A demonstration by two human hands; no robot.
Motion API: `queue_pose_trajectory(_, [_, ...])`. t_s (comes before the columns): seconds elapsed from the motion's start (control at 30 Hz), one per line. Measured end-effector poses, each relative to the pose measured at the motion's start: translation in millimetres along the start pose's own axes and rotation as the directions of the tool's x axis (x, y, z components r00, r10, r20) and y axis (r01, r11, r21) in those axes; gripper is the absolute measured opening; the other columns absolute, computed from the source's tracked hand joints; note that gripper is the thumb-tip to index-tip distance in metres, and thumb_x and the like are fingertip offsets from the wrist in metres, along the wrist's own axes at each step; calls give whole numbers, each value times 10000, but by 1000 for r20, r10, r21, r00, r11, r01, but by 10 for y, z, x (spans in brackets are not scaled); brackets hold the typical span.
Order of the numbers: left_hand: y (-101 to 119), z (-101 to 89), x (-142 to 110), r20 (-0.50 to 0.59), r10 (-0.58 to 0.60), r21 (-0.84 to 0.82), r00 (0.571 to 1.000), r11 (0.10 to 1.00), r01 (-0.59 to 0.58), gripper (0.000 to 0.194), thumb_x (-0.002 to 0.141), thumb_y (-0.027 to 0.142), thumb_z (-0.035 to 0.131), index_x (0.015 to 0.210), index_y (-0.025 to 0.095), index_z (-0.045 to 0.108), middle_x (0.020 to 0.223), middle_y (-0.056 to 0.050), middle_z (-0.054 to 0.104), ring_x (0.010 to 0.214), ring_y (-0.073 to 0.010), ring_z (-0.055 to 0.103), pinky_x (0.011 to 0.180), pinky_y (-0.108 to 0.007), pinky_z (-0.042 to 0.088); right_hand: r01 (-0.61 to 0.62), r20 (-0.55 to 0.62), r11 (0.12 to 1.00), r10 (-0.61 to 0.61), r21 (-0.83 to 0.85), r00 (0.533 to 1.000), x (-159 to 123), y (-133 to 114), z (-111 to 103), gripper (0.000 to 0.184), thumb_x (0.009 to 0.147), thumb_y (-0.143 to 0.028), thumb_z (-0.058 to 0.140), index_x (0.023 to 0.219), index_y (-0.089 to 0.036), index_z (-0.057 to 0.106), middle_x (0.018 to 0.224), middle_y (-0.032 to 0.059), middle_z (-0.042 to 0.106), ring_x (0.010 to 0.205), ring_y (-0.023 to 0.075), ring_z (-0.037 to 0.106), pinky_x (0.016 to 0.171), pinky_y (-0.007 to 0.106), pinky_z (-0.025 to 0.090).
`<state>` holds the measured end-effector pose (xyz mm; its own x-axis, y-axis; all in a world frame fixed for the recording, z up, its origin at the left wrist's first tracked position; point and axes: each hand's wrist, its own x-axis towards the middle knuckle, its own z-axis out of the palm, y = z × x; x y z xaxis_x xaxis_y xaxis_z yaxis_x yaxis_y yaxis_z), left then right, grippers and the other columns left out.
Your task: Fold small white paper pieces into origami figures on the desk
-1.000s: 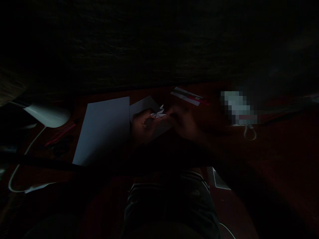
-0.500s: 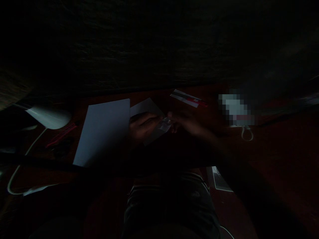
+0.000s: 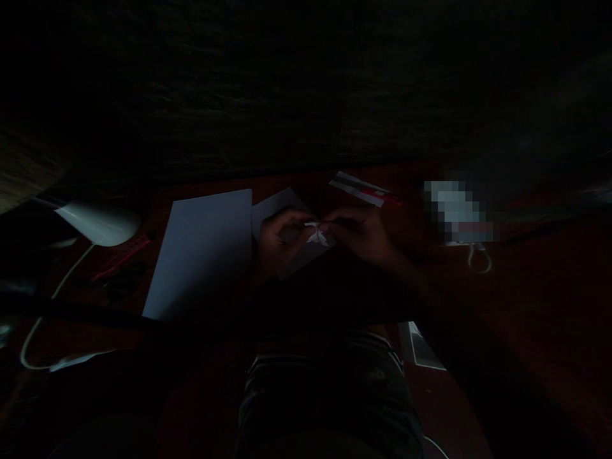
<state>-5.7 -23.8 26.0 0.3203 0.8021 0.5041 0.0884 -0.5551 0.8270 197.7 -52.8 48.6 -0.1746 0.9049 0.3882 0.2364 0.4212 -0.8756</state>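
Observation:
Between my hands is a small folded piece of white paper (image 3: 317, 234) with pointed flaps. My left hand (image 3: 282, 239) pinches its left side between thumb and fingers. From the other side, my right hand (image 3: 361, 233) is closed on its right edge near the top. Under the hands a sheet of paper (image 3: 299, 258) lies at a slant on the dark reddish table. A larger stack of white paper (image 3: 208, 245) is just left of my left hand. The scene is very dark, so the folds are hard to make out.
A white lamp head (image 3: 102, 223) with a pale cable stands at the left. Near it lies a pink object (image 3: 122, 255). Beyond my right hand are a paper strip (image 3: 356, 186) and a red cutter-like tool (image 3: 382, 194). A blurred pale object (image 3: 454, 207) with a loop is at the right.
The folded paper has turned and now shows pointed flaps. Both hands have shifted their grip, with fingers raised and thumbs meeting at the paper.

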Motion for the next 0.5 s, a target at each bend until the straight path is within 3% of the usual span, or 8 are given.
queue_pose_trajectory(0.33, [67, -1, 25, -30, 163, 105, 986, 982, -159, 202, 909, 348, 751, 777, 201, 707, 754, -24, 726, 714, -152, 671, 678, -279, 528, 65, -26, 988, -69, -137, 997, -20, 30, 26, 306, 861, -519, 804, 886, -214, 798, 887, 53, 799, 785, 196, 721, 739, 310, 559])
queue_pose_trajectory(0.5, [36, 10, -1, 7, 84, 65, 996, 994, -85, 192, 924, 385, 749, 875, 201, 728, 836, -39, 753, 769, -160, 709, 703, -274, 557, 37, -18, 989, -40, -142, 999, -16, 45, 26, 315, 838, -529, 829, 810, -217, 796, 808, 43, 791, 730, 193, 713, 691, 300, 540])
